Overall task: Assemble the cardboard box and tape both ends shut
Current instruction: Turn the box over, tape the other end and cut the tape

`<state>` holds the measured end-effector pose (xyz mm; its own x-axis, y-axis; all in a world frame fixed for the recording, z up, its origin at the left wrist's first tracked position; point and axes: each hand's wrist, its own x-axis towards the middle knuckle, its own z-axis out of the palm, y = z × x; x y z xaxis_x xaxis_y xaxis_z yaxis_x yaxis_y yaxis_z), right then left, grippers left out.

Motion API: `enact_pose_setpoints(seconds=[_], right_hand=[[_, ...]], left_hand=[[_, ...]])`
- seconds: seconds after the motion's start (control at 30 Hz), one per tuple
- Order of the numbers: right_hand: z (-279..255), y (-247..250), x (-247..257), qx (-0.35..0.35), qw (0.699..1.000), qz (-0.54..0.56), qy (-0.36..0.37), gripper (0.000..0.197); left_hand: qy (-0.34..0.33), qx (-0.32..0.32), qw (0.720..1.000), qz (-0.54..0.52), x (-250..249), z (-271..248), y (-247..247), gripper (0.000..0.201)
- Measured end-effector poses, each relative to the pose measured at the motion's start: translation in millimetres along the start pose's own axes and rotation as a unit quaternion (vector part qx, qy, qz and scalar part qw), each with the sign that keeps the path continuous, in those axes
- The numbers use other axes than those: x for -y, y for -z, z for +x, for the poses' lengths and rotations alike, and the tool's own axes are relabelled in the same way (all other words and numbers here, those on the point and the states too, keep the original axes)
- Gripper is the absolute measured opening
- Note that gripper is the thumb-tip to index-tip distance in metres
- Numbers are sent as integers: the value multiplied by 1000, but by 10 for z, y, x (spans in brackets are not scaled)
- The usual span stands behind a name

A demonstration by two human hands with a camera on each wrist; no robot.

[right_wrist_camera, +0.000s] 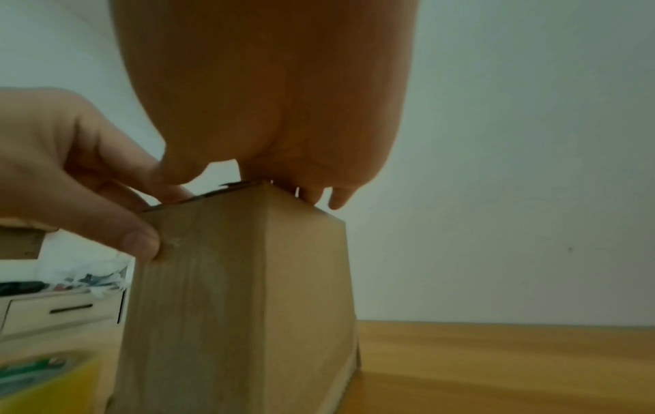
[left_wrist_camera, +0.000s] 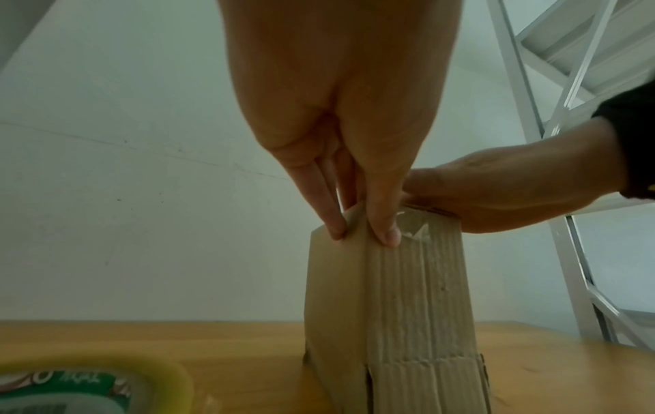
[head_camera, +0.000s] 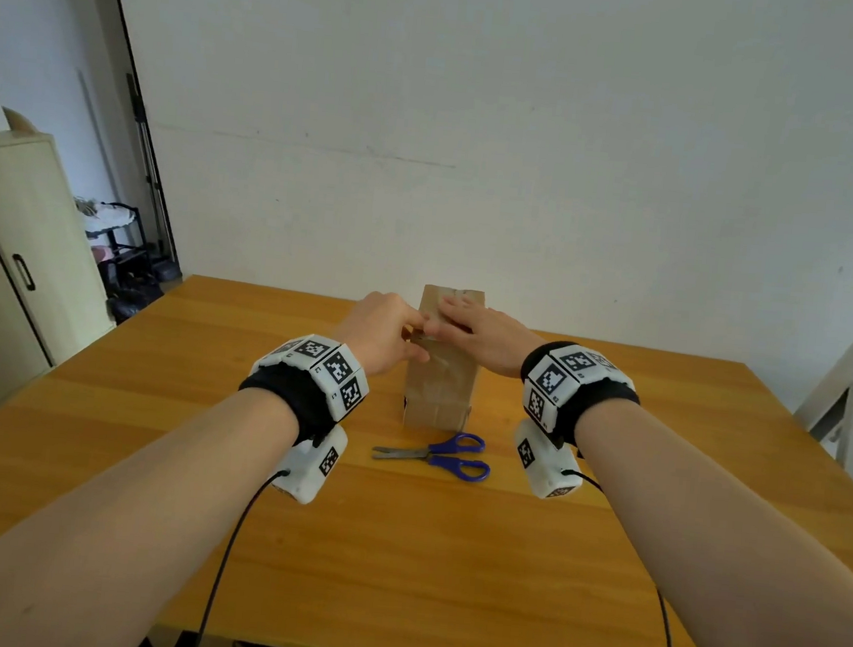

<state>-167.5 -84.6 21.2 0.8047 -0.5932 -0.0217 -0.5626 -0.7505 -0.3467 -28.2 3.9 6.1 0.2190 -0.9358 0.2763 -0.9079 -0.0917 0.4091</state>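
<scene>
The person's forearms are reaching forward over the table (head_camera: 445, 557) to the cardboard box (head_camera: 440, 391) standing upright, the left hand (head_camera: 382, 332) pinching its top left flap, the right hand (head_camera: 480, 335) pressing flat, fingers straight, on top.

Cardboard box (head_camera: 441, 376): upright at mid-table, top end covered by right hand (head_camera: 485, 336) laid flat and left hand (head_camera: 385, 332) at its near-left upper edge. Scissors (head_camera: 441, 453): lying just in front of the box, blocking the near approach. Table (head_camera: 659, 472): bare wood to the right of and behind the box. Yellow-rimmed object (left_wrist_camera: 88, 386): low, near the left wrist; blurred.
</scene>
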Motion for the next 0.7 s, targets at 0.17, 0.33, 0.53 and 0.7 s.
enact_pose_setpoints(seconds=[0.17, 0.33, 0.53, 0.7], right_hand=[[-105, -91, -85, -29, 999, -7, 16, 69], [-105, -113, -95, -33, 999, -15, 14, 75], [-102, -171, -92, -62, 998, -6, 20, 92], [-182, -287, -58, -123, 992, -7, 35, 94]], left_hand=[[15, 22, 999, -43, -12, -12, 7, 46], [22, 33, 998, -47, 132, -149, 121, 52], [121, 130, 983, 50, 450, -429, 237, 35], [166, 213, 954, 129, 662, -613, 129, 49]])
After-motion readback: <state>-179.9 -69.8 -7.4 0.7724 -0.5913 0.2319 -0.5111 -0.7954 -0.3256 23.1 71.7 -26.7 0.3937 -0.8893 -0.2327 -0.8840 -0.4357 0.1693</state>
